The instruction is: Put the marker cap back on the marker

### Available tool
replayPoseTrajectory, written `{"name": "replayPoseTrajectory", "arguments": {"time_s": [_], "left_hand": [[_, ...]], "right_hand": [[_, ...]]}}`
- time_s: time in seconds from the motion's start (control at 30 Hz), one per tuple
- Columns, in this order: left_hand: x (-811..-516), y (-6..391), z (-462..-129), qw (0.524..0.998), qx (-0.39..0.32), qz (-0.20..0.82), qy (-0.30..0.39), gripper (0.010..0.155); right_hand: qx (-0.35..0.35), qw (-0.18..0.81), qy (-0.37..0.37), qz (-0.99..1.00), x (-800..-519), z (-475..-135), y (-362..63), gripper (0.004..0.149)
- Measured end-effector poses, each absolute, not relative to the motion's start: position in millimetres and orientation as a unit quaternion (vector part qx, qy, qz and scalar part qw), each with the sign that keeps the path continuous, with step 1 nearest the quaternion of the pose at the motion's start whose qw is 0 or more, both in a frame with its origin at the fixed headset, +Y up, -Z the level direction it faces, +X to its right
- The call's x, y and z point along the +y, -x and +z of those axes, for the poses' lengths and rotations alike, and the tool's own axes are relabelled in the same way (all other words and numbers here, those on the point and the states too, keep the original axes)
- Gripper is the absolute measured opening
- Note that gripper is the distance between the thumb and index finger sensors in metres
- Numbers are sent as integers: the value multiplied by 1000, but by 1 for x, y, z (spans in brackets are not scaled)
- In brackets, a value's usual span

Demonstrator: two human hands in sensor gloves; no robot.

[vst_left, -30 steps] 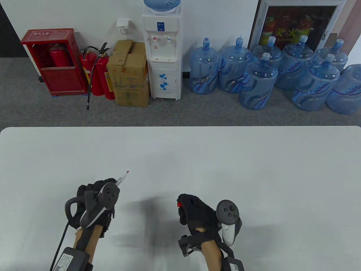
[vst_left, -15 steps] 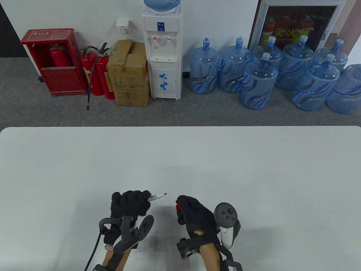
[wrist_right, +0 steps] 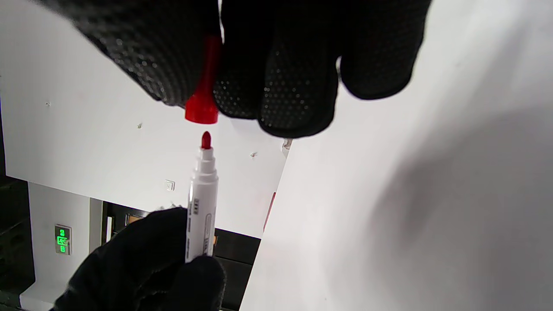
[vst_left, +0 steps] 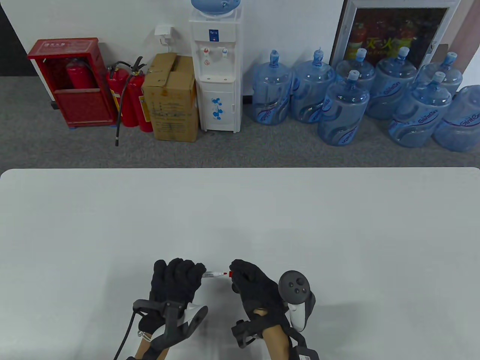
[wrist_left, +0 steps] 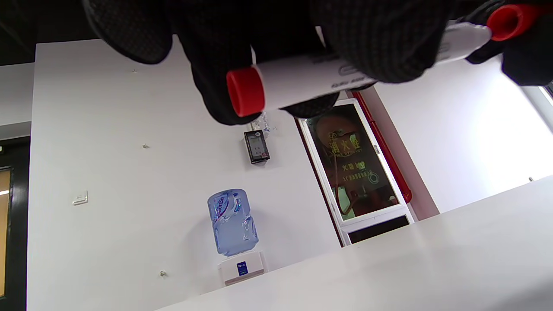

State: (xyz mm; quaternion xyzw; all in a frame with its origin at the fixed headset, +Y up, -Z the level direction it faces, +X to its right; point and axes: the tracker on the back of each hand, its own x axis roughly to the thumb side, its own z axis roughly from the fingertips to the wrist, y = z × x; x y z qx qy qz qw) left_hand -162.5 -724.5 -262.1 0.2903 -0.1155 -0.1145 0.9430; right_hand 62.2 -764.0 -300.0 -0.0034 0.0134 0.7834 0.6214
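My left hand [vst_left: 185, 276] grips a white marker [vst_left: 213, 275] by its barrel, low over the white table [vst_left: 300, 225] near the front edge. The marker's red tip points right. My right hand [vst_left: 243, 276] holds the red cap [vst_left: 230, 274] with its open mouth facing the tip. In the right wrist view the cap [wrist_right: 202, 101] sits between my fingers [wrist_right: 281, 69], and the marker [wrist_right: 203, 194] lines up just short of it with a small gap. In the left wrist view the marker [wrist_left: 302, 80] lies under my fingers [wrist_left: 380, 39], with the cap [wrist_left: 510, 19] at its far end.
Past the table's far edge are a water dispenser [vst_left: 215, 67], several blue water bottles [vst_left: 343, 108], a cardboard box [vst_left: 170, 97] and red fire extinguishers [vst_left: 129, 95], all on the floor out of reach.
My left hand moved right and nearer, turning the marker from pointing up-right to pointing right at the cap. My right hand shifted slightly left. Tip and cap are now almost touching.
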Motion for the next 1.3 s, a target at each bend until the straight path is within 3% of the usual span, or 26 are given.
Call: {"name": "replayPoseTrajectory", "arguments": {"time_s": [0.67,1.07,1.3], "left_hand": [[-730,158,-260,935,-145,-127,-297,48],[-727,155,-259,938,-144,-139,-284,50],[-726,152,-257,937,-147,-131,-287,50]], "right_hand": [[40,604,-26,796,-764,-298,-50,44],[26,592,-79,801,-749,-296,-47,48],[-10,534,-99,839,-735,-292,-42,48]]}}
